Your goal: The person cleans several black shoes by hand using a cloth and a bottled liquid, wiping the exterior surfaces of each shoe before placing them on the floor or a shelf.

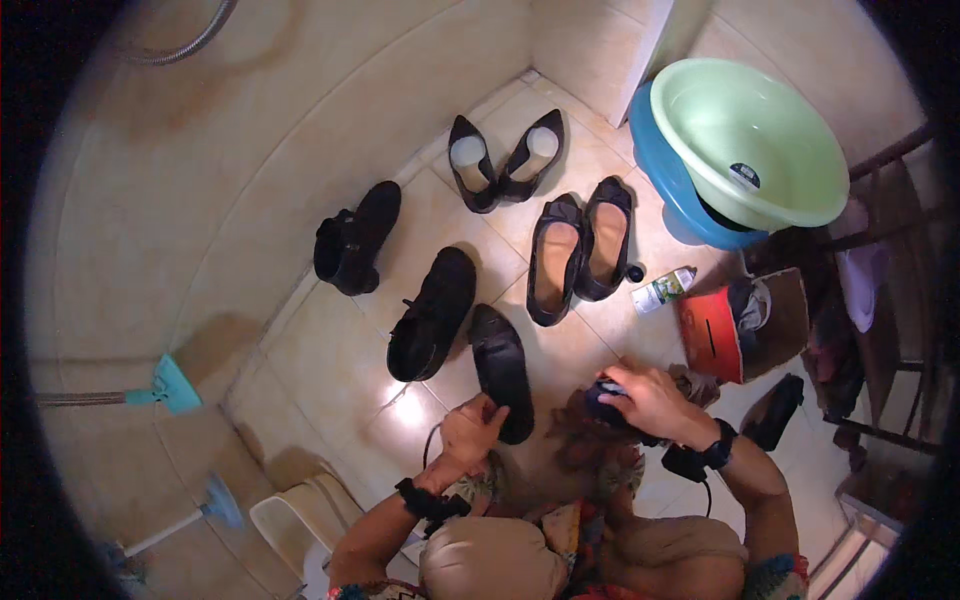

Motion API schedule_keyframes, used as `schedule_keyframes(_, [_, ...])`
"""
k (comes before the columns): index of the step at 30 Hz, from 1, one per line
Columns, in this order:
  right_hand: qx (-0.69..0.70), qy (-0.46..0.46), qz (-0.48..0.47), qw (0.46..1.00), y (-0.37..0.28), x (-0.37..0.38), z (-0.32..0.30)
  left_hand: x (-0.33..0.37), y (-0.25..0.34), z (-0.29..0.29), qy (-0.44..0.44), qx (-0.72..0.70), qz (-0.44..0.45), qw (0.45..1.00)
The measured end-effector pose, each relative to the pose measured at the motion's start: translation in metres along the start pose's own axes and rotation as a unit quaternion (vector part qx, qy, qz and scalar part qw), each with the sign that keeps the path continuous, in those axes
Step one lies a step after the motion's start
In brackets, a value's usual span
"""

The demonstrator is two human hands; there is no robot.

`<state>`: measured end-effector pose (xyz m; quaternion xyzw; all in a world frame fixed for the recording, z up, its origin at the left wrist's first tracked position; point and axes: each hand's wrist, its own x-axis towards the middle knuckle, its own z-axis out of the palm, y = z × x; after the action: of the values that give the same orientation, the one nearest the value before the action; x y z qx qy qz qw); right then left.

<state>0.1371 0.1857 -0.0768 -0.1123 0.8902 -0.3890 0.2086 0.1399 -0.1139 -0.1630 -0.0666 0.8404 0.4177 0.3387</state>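
My left hand (472,432) pinches the rear edge of a black flat shoe (500,372), which points away from me over the tiles. My right hand (650,402) is closed round a small dark blue thing (604,402); the fingers cover much of it and its kind is unclear. Beyond the right wrist lies another black shoe (775,412). In front of my hands stand a pair of black flats with bows (555,265), a pair of pointed black shoes (478,170), and two black ankle boots, one nearer (432,315) and one farther left (358,238).
A white bottle (663,290) lies beside a small black cap (635,272). Right of them is an open red box (712,335) with cloth inside. Green (810,190) and blue (665,190) basins are stacked behind. A dark rack (880,240) borders the right; tiled wall the left.
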Motion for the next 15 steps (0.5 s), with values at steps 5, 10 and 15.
schedule_keyframes(5, [0.007, -0.003, 0.020, 1.000, 0.003, 0.006, -0.020, -0.008, 0.010, 0.011, 0.012, 0.238, 0.323, 0.916])
schedule_keyframes(10, [-0.025, -0.054, 0.011, 0.998, -0.013, 0.026, -0.024, -0.015, 0.021, 0.030, -0.014, 0.367, 0.360, 0.857])
schedule_keyframes(15, [0.096, -0.133, -0.066, 0.984, -0.009, 0.039, 0.005, 0.003, 0.000, 0.040, -0.015, 0.375, 0.419, 0.827])
